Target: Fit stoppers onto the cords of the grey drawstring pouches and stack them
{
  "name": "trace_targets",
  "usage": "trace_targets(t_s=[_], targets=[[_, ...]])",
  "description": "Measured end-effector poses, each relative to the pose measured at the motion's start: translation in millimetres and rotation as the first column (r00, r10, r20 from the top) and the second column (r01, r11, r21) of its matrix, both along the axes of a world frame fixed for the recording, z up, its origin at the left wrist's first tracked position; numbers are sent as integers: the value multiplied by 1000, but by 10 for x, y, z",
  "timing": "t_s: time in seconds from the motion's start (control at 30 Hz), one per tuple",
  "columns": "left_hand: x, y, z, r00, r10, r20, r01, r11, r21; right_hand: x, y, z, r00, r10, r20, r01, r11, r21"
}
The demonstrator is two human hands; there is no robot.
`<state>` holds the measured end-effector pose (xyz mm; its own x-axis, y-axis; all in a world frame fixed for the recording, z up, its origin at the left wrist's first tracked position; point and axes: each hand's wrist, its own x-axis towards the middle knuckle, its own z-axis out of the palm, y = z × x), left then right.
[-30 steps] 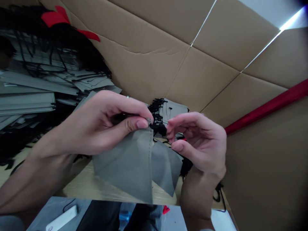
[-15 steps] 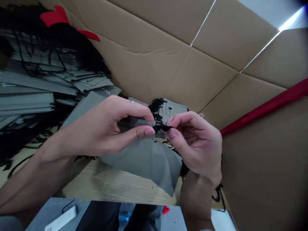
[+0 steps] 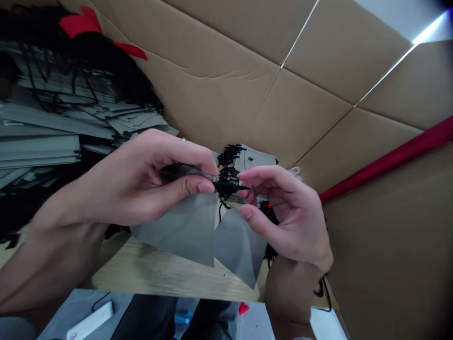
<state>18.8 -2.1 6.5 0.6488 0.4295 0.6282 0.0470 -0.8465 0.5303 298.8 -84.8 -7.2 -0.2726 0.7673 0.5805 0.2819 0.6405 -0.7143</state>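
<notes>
In the middle of the frame, a flat grey sheet with a sewn edge (image 3: 187, 226) is pinched at its top corner by the left hand (image 3: 141, 189), thumb and finger closed. A thin black pointed bunch of cord (image 3: 231, 188) is seen at that pinch. The right hand (image 3: 293, 217) is held half open by the cord's tip; whether it is touched cannot be told. The sheet looks light, smooth and bendy, best held by its thicker corner; the cord looks soft. Pale, wood-look table (image 3: 159, 269) is seen below.
</notes>
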Motion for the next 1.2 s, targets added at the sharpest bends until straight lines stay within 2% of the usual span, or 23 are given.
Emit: trace_targets(t_s=[0.1, 0.23, 0.33, 0.57, 0.77, 1.0, 1.1, 1.2], targets=[[18, -6, 12, 1000, 13, -11, -14, 1000, -7, -13, 32, -39, 1000, 10, -25, -10, 1000, 16], [58, -22, 12, 998, 35, -51, -35, 999, -8, -50, 55, -72, 995, -87, -44, 91, 992, 87], [108, -50, -17, 998, 51, -42, -51, 999, 7, -68, 53, -67, 993, -114, -21, 116, 987, 113], [195, -93, -96, 995, 97, 6, -97, 993, 74, -41, 32, -44, 984, -157, 80, 152, 986, 62], [156, -33, -74, 1000, 26, 4, -25, 997, -77, 21, 33, -44, 983, -110, 150, 105, 994, 38], [109, -15, -25, 999, -44, -17, 40, 985, -170, 53, 25, -30, 980, -89, 179, 82, 996, 47], [125, -24, -18, 999, -29, 17, 31, 984, -177, 47, 25, -22, 981, -87, 171, 81, 996, 44], [162, -56, -20, 998, 24, 56, -16, 990, -139, -15, 40, -41, 994, -27, 110, 22, 999, 47]])
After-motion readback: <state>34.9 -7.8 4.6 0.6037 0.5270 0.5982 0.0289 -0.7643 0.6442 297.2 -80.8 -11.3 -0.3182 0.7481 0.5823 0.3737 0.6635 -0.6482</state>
